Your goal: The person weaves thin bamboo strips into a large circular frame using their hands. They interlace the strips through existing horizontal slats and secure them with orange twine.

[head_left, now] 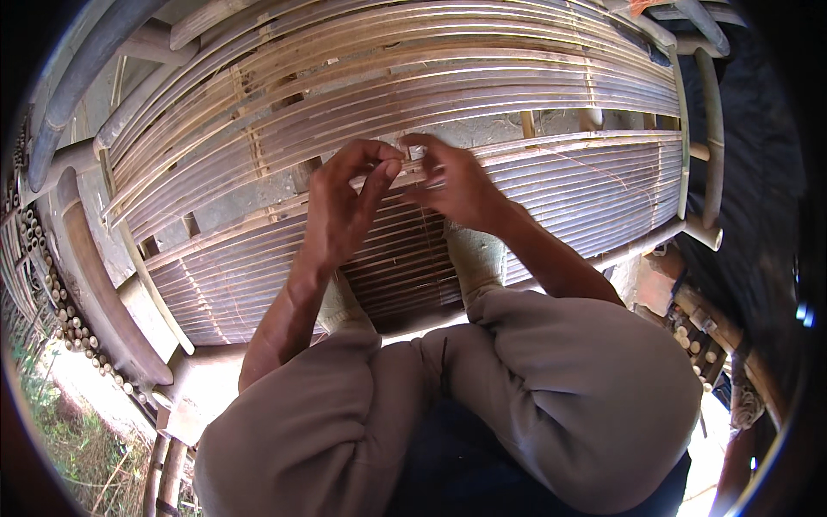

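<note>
My left hand [340, 202] and my right hand [458, 185] meet over a seat-like surface of thin bamboo slats. On the left, thumb and forefinger are pinched together. The right hand's fingers curl toward them, slightly blurred, almost touching the left fingertips. Whatever lies in either pinch is too small to make out. Below the hands runs the edge of the near slat panel [568, 194], its strips tied in rows by cross bindings. A thin reddish strand [594, 168] lies loosely over its right part. Beyond a gap stretches the far slat panel [345, 112], with wider spaces between some strips.
Thick bamboo poles [73, 95] frame the left side; more frame posts [711, 138] stand on the right. Stacked cut bamboo ends [73, 323] lie at far left. Dark cloth [758, 224] hangs at right. My bent knees [594, 379] fill the near side.
</note>
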A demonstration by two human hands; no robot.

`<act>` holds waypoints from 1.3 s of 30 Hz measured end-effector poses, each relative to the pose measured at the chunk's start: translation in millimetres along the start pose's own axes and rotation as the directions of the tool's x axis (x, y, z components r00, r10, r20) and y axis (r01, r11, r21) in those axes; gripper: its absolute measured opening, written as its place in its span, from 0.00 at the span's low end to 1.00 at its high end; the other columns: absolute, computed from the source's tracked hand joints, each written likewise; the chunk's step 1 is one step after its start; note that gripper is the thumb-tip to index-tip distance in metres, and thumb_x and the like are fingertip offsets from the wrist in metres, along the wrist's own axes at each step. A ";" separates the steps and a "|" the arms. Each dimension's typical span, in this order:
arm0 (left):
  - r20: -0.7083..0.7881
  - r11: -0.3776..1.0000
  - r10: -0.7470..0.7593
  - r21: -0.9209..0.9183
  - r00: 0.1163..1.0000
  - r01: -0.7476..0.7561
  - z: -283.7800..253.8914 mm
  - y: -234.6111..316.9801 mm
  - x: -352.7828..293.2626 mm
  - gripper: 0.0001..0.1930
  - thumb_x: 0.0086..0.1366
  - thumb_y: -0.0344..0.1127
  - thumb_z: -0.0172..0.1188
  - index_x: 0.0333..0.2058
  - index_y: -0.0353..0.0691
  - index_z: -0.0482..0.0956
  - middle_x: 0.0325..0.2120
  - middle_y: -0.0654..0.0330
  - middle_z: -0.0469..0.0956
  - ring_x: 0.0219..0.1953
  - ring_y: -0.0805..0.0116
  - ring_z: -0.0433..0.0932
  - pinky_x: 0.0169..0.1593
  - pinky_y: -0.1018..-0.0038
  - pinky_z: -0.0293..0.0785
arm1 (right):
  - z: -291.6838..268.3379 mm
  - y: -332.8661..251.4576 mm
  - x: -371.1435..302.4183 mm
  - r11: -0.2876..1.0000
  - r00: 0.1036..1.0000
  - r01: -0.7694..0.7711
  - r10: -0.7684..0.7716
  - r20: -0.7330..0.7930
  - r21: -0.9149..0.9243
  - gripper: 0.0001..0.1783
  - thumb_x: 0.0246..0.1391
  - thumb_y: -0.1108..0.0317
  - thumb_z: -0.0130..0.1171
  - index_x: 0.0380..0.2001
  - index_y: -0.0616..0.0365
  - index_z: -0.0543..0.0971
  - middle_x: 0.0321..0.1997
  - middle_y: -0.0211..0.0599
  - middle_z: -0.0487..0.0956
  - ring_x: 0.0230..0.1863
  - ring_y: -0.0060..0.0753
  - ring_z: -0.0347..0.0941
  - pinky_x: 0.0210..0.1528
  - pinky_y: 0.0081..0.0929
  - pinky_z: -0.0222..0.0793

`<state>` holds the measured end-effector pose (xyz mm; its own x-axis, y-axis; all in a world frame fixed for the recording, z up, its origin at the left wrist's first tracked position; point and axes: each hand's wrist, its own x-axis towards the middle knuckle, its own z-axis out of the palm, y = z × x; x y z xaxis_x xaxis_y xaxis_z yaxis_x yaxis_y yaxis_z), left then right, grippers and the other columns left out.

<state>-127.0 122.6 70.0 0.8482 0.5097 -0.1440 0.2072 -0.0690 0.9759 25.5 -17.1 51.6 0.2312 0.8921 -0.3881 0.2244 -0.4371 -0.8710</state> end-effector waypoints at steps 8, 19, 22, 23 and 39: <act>0.160 0.894 -0.125 0.447 0.979 0.041 17.6 -95.5 17.5 0.18 0.70 0.46 0.53 0.43 0.36 0.81 0.39 0.40 0.82 0.43 0.37 0.81 0.50 0.52 0.76 | -98.0 4.5 -113.8 0.591 0.475 -0.226 0.761 0.442 -0.775 0.21 0.64 0.49 0.55 0.32 0.56 0.83 0.22 0.32 0.83 0.32 0.34 0.81 0.41 0.37 0.74; 0.218 0.804 -0.192 0.595 0.957 0.026 28.8 -91.4 20.4 0.22 0.73 0.51 0.49 0.37 0.38 0.82 0.35 0.44 0.82 0.37 0.36 0.80 0.43 0.51 0.77 | -83.5 -59.1 -22.3 0.918 0.866 0.243 -0.060 -0.496 0.314 0.25 0.70 0.53 0.44 0.54 0.61 0.77 0.52 0.50 0.82 0.54 0.42 0.79 0.49 0.42 0.77; 0.187 0.776 -0.148 0.631 0.971 -0.003 31.7 -97.2 13.7 0.23 0.73 0.53 0.49 0.37 0.38 0.82 0.36 0.43 0.82 0.40 0.38 0.81 0.45 0.51 0.76 | -88.1 -18.6 -52.2 0.453 0.972 -0.051 -0.183 -0.149 -0.890 0.18 0.63 0.65 0.48 0.51 0.61 0.78 0.41 0.50 0.83 0.44 0.47 0.81 0.46 0.49 0.75; 0.154 0.764 -0.125 0.645 0.980 -0.004 25.7 -104.9 6.6 0.23 0.72 0.53 0.50 0.37 0.38 0.82 0.34 0.42 0.82 0.39 0.38 0.81 0.45 0.50 0.76 | -78.3 -11.9 -56.7 0.386 0.985 -0.093 0.172 -0.027 -0.918 0.15 0.61 0.68 0.45 0.46 0.60 0.79 0.33 0.47 0.83 0.36 0.50 0.81 0.45 0.51 0.74; 0.345 0.752 -0.109 0.643 0.932 -0.150 4.7 -86.0 12.1 0.21 0.70 0.49 0.57 0.47 0.36 0.80 0.41 0.46 0.82 0.42 0.44 0.82 0.49 0.55 0.77 | -51.7 0.0 -134.5 0.969 0.965 -0.243 0.246 -0.094 0.046 0.29 0.65 0.47 0.54 0.56 0.61 0.74 0.47 0.50 0.83 0.45 0.47 0.82 0.48 0.39 0.76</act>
<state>-132.3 130.8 -16.5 0.9362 0.1866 -0.2977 0.3419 -0.6792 0.6495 43.4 -143.0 119.3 0.3670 0.7423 -0.5607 0.1179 -0.6350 -0.7635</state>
